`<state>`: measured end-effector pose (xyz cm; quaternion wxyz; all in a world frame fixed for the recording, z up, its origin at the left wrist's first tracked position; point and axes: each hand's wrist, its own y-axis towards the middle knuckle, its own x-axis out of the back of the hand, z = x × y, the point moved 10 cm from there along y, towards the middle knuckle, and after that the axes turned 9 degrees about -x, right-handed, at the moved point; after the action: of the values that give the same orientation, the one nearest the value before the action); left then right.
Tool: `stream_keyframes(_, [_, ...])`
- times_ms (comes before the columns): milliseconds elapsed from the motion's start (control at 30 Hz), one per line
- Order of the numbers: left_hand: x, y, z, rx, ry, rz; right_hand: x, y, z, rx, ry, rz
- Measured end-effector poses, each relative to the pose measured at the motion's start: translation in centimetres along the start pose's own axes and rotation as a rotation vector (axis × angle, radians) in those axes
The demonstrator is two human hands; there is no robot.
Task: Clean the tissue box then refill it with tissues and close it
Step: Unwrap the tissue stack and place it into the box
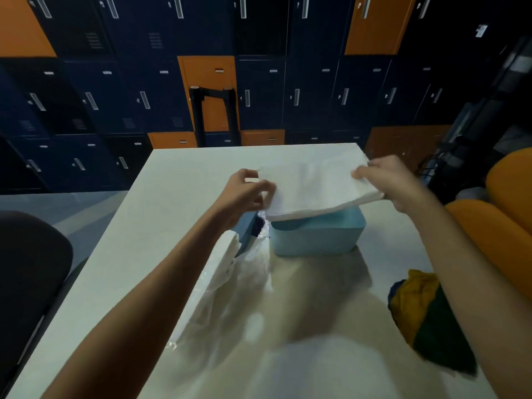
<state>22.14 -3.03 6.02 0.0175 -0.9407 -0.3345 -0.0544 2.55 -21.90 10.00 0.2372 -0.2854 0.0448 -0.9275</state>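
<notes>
Left hand (250,188), right hand (389,180) grip tissue stack (313,188); above box (316,236).

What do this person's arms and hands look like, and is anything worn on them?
Both are bare. The left hand and right hand wear no gloves, and no ring, watch or bracelet shows. The left forearm and right forearm are uncovered as far as the picture's edge, so no sleeve is visible. No markings show in the dim light.
</notes>
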Motion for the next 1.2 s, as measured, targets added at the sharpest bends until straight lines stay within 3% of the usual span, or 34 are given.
stream_keyframes(167, [-2.2,2.7,1.1,-0.052,0.545,-0.012,-2.2,2.0,-3.4,-0.038,-0.392,-0.076])
stream_keyframes(333, [-4.7,3.2,0.4,-0.160,1.001,0.057,-3.5,2.7,-3.4,0.004,-0.628,-0.165])
stream_keyframes(567, [-5.9,3.4,1.6,-0.214,1.353,0.107,-5.1,3.9,-4.7,0.011,-0.812,-0.146])
stream_keyframes(867, [-6.8,3.8,3.4,-0.267,1.625,0.218,-7.0,4.8,-5.9,0.011,-1.143,-0.061])
stream_keyframes(967, [-7.8,3.8,1.2,-0.432,1.705,0.152,-5.8,4.2,-3.7,0.110,-1.181,-0.215])
stream_keyframes(1033, [-9.0,4.0,0.4,-0.502,1.642,0.194,-5.7,3.9,-1.8,0.215,-1.132,-0.276])
stream_keyframes(1100, [-10.5,4.1,0.9,-0.487,1.498,0.307,-7.0,4.3,-1.9,0.212,-1.025,-0.122])
stream_keyframes(1200, [-12.2,4.1,3.6,-0.370,1.422,0.488,-9.5,4.1,-3.2,0.192,-1.047,0.076])
